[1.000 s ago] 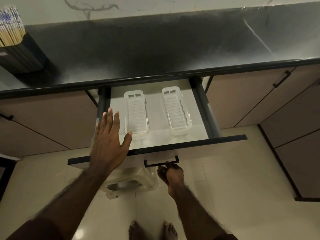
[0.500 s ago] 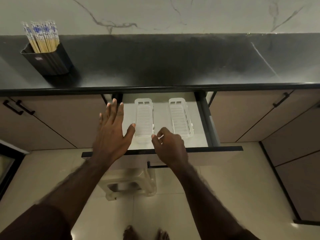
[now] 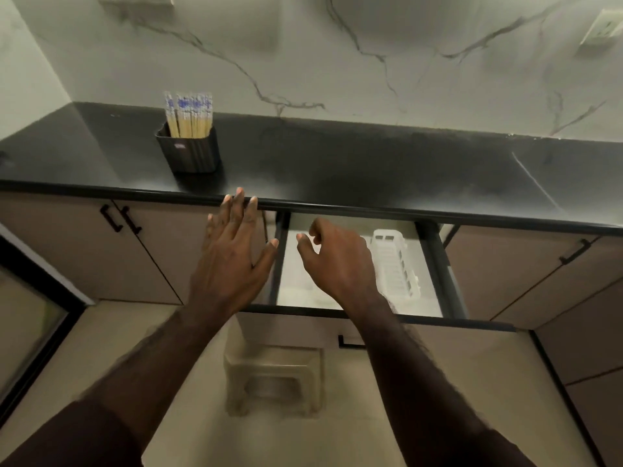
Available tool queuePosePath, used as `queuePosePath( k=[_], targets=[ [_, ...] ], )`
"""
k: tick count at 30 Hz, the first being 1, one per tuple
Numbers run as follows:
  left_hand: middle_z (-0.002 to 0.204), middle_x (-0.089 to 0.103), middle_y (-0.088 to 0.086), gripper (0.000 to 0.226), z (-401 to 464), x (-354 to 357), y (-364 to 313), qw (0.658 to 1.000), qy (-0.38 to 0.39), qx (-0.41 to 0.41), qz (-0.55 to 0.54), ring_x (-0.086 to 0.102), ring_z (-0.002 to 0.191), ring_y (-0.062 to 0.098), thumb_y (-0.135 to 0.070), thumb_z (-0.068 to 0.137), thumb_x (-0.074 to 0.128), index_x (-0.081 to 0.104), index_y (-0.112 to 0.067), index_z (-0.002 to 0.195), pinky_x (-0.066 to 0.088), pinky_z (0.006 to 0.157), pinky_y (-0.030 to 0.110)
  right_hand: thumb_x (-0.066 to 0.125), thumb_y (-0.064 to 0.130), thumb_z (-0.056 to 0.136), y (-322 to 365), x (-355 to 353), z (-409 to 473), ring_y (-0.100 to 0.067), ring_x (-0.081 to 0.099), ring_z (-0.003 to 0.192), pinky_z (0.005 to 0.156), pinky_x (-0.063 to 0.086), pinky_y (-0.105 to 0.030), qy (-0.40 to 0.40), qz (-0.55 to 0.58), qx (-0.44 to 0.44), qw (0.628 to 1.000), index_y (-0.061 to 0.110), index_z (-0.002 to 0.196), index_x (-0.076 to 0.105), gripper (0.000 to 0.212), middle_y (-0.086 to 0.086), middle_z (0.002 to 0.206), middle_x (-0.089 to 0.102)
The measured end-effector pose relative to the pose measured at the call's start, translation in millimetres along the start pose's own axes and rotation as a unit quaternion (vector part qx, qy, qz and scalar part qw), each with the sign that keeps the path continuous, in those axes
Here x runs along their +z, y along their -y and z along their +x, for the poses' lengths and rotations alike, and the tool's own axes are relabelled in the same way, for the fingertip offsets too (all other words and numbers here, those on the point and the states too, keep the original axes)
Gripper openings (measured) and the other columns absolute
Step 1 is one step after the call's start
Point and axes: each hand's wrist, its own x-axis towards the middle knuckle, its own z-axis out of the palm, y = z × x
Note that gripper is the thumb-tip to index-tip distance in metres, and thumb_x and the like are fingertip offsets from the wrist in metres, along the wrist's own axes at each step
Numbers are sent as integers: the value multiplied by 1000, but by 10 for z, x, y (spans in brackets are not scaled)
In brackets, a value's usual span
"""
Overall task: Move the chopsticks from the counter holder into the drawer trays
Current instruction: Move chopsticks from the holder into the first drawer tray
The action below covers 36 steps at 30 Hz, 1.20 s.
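Note:
Several pale chopsticks (image 3: 188, 116) with blue-patterned tops stand upright in a dark ribbed holder (image 3: 189, 153) on the black counter (image 3: 337, 163), left of centre. Below the counter edge the drawer (image 3: 435, 264) is pulled out. One white slotted tray (image 3: 396, 264) lies in its right half; a second tray is mostly hidden behind my right hand. My left hand (image 3: 232, 251) is empty with its fingers spread, fingertips at the counter edge just below the holder. My right hand (image 3: 337, 261) hovers over the drawer, fingers loosely curled, holding nothing.
A marble-patterned wall (image 3: 337, 55) rises behind the counter. Closed cabinet doors with black handles (image 3: 119, 219) flank the drawer. A pale plastic stool (image 3: 273, 379) stands on the tiled floor beneath the drawer front. A socket (image 3: 603, 28) sits high on the right.
My right hand left the drawer handle and rose over the drawer. My left hand moved up to the counter edge. The view tilted up, bringing the holder toward the centre.

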Motion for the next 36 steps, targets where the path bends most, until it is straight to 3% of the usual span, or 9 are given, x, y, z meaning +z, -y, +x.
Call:
queuePosePath(
  k=[9, 15, 20, 25, 32, 36],
  targets=[
    [162, 4, 5, 72, -195, -1031, 1181, 999, -26, 35, -6, -1, 149, 17, -51, 93, 32, 13, -16, 154, 5, 121, 41, 53, 44, 96, 1403, 366, -9, -11, 53, 76, 65, 36, -24, -59, 24, -15, 998, 18, 107, 62, 30, 0, 97, 71],
    [162, 7, 6, 73, -114, -1454, 1778, 998, -43, 44, -5, 0, 150, 17, -51, 93, 31, 15, -15, 154, 6, 120, 40, 54, 44, 96, 2037, 659, 123, -13, 66, 85, 72, 55, -29, -70, 29, -27, 997, 19, 108, 62, 30, 1, 98, 72],
    [162, 5, 4, 70, 52, -1515, 2107, 998, -52, 44, -13, -2, 149, 15, -45, 94, 37, 15, -15, 154, 3, 120, 38, 54, 44, 96, 2319, 849, 403, -14, 68, 89, 75, 58, -32, -72, 35, -40, 996, 19, 113, 62, 31, -1, 103, 72],
    [161, 2, 0, 73, 410, -1449, 2456, 998, -51, 41, -5, -4, 148, 12, -52, 91, 30, 14, -18, 154, 0, 119, 35, 55, 43, 96, 2433, 1059, 813, -13, 67, 85, 75, 59, -35, -78, 44, -41, 995, 19, 109, 62, 29, 1, 98, 72],
    [160, 4, -1, 76, 1172, -1367, 2816, 997, -67, 32, -22, 0, 148, 13, -55, 88, 28, 16, -17, 153, 4, 119, 37, 55, 44, 96, 2466, 1281, 1631, -8, 64, 82, 76, 58, -31, -52, 63, -40, 996, 22, 105, 61, 25, 3, 95, 70],
    [160, 5, -2, 72, 1586, -1221, 2954, 997, -69, 25, -36, 2, 148, 13, -49, 91, 37, 16, -18, 152, 5, 118, 36, 56, 43, 96, 2446, 1384, 2033, -8, 64, 82, 76, 57, -27, -45, 66, -37, 996, 22, 106, 61, 24, 4, 96, 69]
  ],
)
